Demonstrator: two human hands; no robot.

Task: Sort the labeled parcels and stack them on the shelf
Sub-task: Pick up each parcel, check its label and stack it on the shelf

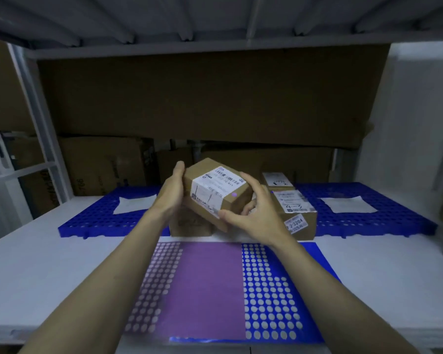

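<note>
White shelf surface (49, 264) under a low metal deck, blue perforated mats (100, 218) across it, large cartons (105, 162) stacked behind. Small labeled parcel (216, 190) held tilted in the air above the shelf, gripped at both ends: left hand (170, 192) flat against the left end with thumb up, right hand (251, 215) curled round the near right corner. More labeled parcels (296, 213) resting just behind and right. Paper sheets (348, 204) lying on the mats.
</note>
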